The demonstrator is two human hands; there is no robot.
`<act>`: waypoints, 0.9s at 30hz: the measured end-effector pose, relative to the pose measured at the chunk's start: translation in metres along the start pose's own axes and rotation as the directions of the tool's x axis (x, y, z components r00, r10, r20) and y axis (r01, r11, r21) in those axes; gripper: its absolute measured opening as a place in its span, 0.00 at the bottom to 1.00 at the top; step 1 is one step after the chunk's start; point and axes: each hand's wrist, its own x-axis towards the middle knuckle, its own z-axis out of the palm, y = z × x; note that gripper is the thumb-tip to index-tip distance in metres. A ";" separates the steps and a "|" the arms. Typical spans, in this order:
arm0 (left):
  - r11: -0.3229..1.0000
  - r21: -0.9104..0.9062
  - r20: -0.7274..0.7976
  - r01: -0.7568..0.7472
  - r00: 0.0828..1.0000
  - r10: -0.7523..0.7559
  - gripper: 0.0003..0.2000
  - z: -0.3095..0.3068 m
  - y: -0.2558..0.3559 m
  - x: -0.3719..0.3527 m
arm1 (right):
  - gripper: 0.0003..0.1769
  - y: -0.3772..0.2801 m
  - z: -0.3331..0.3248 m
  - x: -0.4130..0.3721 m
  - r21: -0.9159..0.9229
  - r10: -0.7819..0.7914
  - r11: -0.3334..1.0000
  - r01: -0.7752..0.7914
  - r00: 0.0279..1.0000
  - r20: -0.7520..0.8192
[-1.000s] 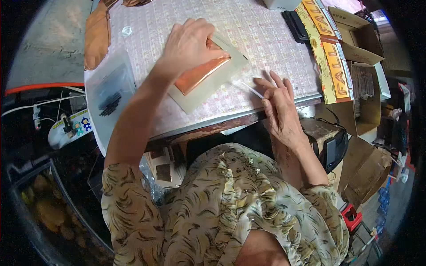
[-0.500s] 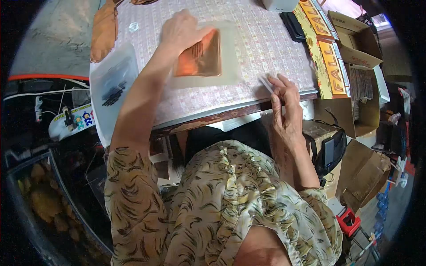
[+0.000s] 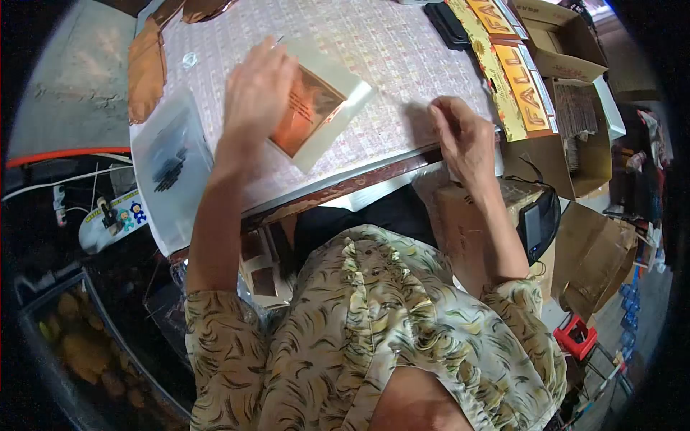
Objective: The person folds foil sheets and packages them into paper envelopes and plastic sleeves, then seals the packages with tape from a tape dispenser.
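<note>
A copper-orange square packet (image 3: 307, 118) with dark print lies on a larger pale, see-through sheet (image 3: 352, 97), both turned at a slant on the table. Over their left edge is my left hand (image 3: 260, 90), its fingers smeared by motion. Farther right, above the table's front edge, my right hand (image 3: 463, 133) is curled with thumb and fingertips together; what it pinches, if anything, is hidden. A clear plastic bag (image 3: 176, 136) with dark marks on it lies by my left forearm.
Brown wrapping (image 3: 147, 72) lies at the table's left edge. A black case (image 3: 445, 25) and yellow-orange "FALL" packs (image 3: 523, 86) line the right side. Open cardboard boxes (image 3: 553, 36) stand beyond them. A small clear ring (image 3: 190, 59) sits at upper left.
The packet and its sheet have turned slantwise and shifted left, with my left hand moving left and nearer. The thin whitish strip at my right fingers no longer shows. The view has shifted slightly.
</note>
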 end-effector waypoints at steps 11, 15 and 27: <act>0.959 -0.140 0.238 -0.247 0.932 0.275 0.30 0.029 -0.008 0.016 | 0.09 0.015 0.017 0.059 -0.032 -0.195 0.979 0.203 0.966 0.170; 0.967 -0.113 0.189 -0.229 0.950 0.247 0.30 0.021 -0.007 0.016 | 0.08 0.009 0.024 0.062 -0.027 -0.211 0.975 0.221 0.957 0.197; 0.977 -0.099 0.151 -0.192 0.967 0.205 0.30 0.041 -0.006 -0.007 | 0.10 0.009 0.019 0.069 -0.052 -0.281 0.949 0.310 0.910 0.305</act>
